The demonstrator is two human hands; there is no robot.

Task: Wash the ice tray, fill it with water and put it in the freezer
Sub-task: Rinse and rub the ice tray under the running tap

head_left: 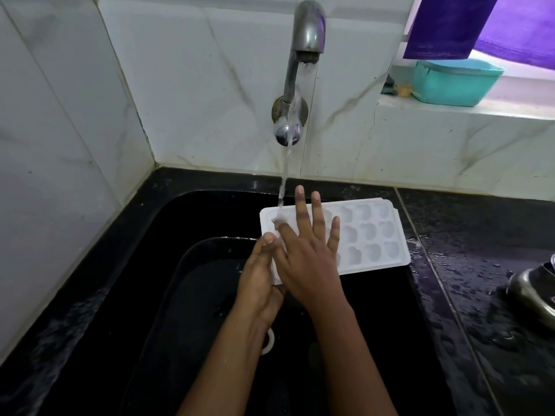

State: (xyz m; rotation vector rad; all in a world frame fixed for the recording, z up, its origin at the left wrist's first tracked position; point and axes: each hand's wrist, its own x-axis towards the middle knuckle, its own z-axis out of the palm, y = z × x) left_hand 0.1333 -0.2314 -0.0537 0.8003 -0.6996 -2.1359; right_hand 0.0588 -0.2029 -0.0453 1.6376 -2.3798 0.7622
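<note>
A white ice tray (pixel 372 235) with several rounded cells is held level over the black sink (pixel 186 265). My left hand (pixel 258 280) grips the tray's near left edge, thumb on top and fingers under it. My right hand (pixel 309 253) lies flat on the tray's left half with its fingers spread straight. Water runs from the steel tap (pixel 306 31) in a thin stream and lands on the tray's far left corner.
A wet black counter (pixel 480 265) lies to the right, with a steel vessel (pixel 531 292) at its right edge. A teal plastic box (pixel 453 82) stands on the tiled ledge under a purple cloth (pixel 468 25). White marble tiles line the back and left walls.
</note>
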